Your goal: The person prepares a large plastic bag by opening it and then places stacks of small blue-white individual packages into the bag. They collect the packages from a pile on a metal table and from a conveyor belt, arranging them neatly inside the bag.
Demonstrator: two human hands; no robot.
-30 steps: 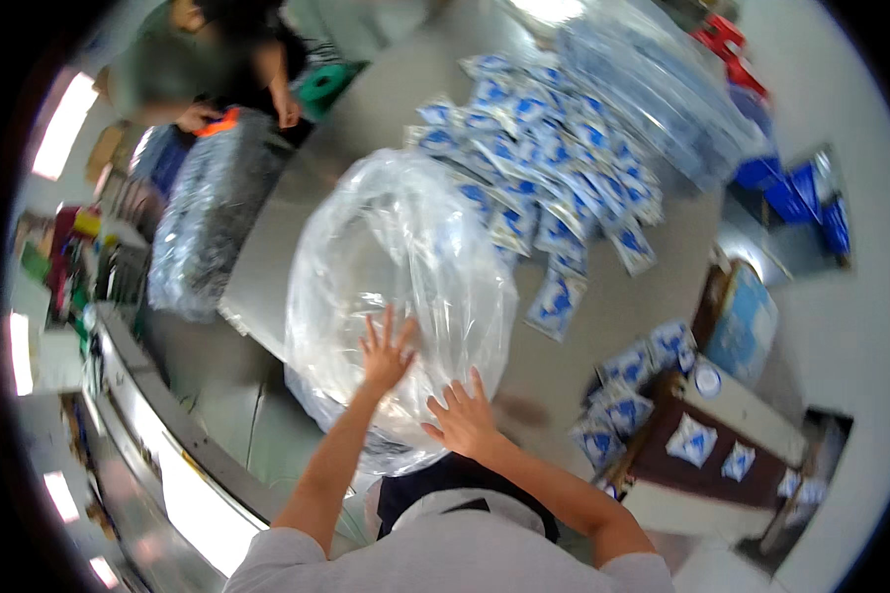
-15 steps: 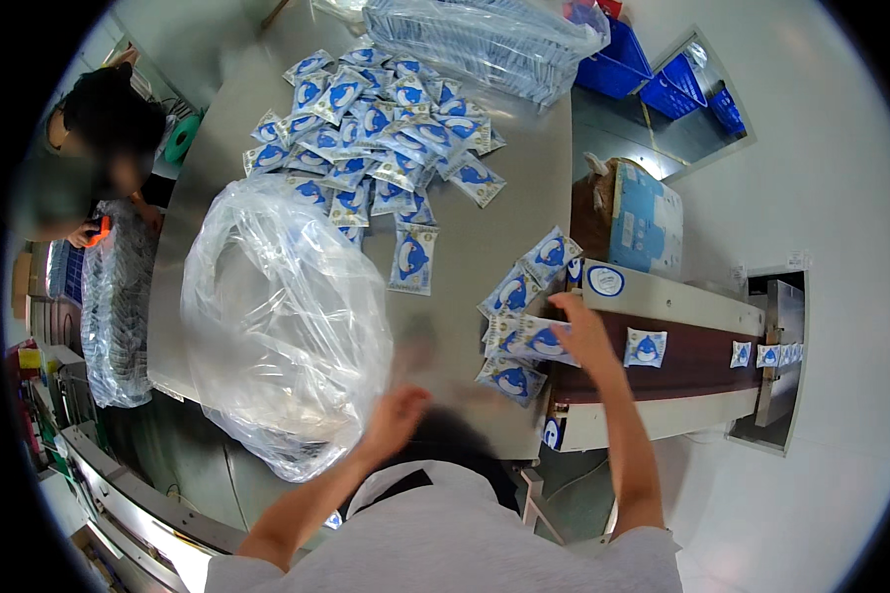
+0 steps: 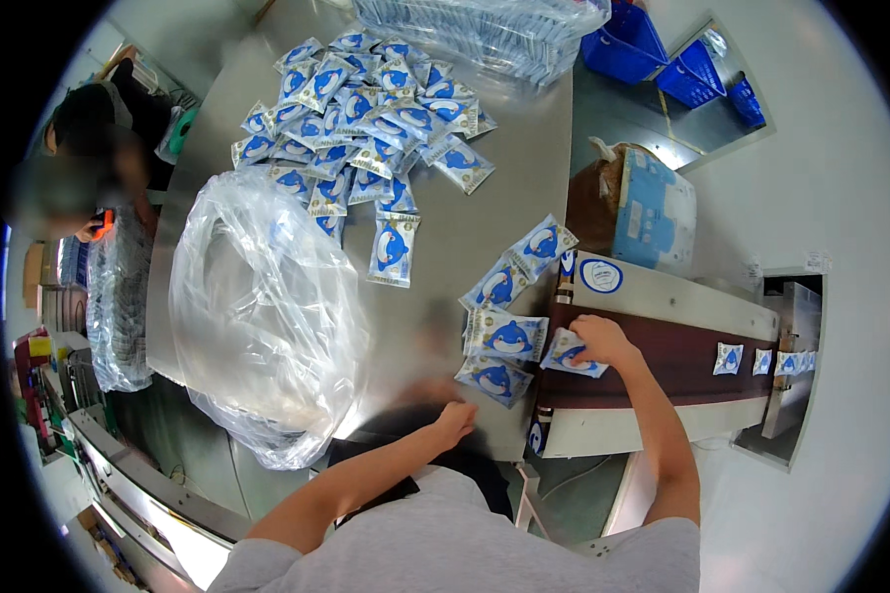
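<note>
Near the table end of the maroon conveyor belt (image 3: 653, 361), my right hand (image 3: 605, 341) has its fingers closed on a small white sachet (image 3: 570, 358) with a blue whale print. Just left of it, several matching sachets (image 3: 509, 336) lie overlapped along the table's right edge. My left hand (image 3: 455, 423) is in the air by the table's front edge, fingers curled in, with nothing visible in it. A large clear plastic bag (image 3: 267, 306) rests open on the table to its left. Behind the bag spreads a heap of the same sachets (image 3: 366, 119).
Further along the belt, spaced sachets (image 3: 729, 359) lead to a wall opening (image 3: 796, 346). A filled clear bag (image 3: 485, 30) stands at the table's far end. Blue baskets (image 3: 623, 44) and a blue-white carton (image 3: 653, 212) are beyond. Another person (image 3: 89, 158) works at far left.
My right hand has moved a sachet from the table-edge group onto the belt's near end. My left hand has shifted right. The sachets on the belt are further right.
</note>
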